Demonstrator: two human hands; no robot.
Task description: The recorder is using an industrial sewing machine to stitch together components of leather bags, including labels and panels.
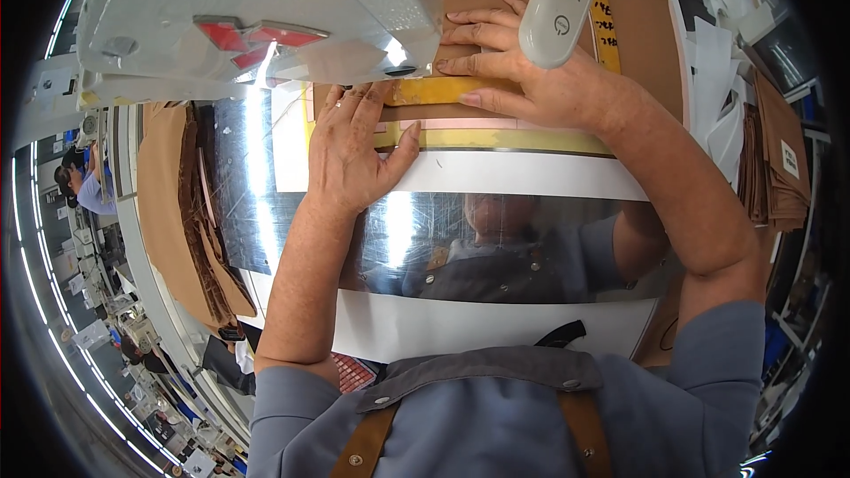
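Observation:
Both hands lie over a flat template with a brown sheet (651,44), bordered by pink strips (482,124) and a pale yellow edge (522,140). My left hand (352,152) rests palm down at its left side, fingers stretched forward and the thumb apart. Those fingertips reach close to the machine head (177,0), which hides part of the template. My right hand (544,80) is spread flat on the brown sheet, its thumb touching a yellow strip (434,91). Another yellow strip with handwriting (606,31) runs beyond the right hand. Neither hand grips anything.
A white lamp arm (560,13) hangs over my right hand. Shiny metal plate (292,230) and white sheets (575,175) lie nearer me. Brown panels stand stacked at the left (168,212) and right (775,159). A person (88,190) is far left.

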